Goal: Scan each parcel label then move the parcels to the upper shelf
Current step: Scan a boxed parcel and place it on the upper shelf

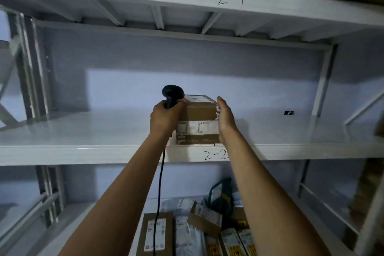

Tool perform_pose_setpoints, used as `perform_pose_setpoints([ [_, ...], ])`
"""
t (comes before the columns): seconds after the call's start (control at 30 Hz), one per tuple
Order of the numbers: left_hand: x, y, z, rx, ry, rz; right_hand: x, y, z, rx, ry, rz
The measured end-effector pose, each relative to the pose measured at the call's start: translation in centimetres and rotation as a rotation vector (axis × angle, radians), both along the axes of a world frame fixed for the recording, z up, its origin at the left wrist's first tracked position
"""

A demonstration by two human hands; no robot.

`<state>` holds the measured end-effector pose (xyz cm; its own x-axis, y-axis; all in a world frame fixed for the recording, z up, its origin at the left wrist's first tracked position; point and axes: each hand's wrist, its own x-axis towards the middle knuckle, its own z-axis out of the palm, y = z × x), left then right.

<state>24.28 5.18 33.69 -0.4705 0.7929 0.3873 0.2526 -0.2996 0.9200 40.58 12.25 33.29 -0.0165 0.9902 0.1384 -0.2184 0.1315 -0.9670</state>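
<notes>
cardboard parcel sits on the shelf marked 2-2, at its front edge. left hand is curled round the handle of the black scanner and lies against the parcel's left side. the scanner cable hangs down beside the forearm. right hand lies flat on the parcel's right side, fingers straight. other parcels lie on the level below.
</notes>
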Motion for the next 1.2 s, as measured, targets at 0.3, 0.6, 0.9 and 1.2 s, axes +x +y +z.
perform_pose_setpoints([
  [0.3, -0.5, 2.8, -0.3, -0.002, -0.053, -0.001, -1.0, 1.6, -1.6, 0.147, -0.077, -0.063],
  [0.6, -2.0, 3.3, -2.6, -0.009, -0.372, -0.227, -0.9, 1.9, -2.4, 0.159, -0.151, -0.151],
  [0.9, -3.0, 3.7, -3.0, -0.043, -0.432, -0.233, -0.9, 2.0, -2.6, 0.196, -0.146, -0.225],
  [1.2, -2.3, 1.1, -3.7, 0.174, -0.513, -0.082, -1.8, -0.6, -4.7, 0.382, -0.216, -0.504],
])
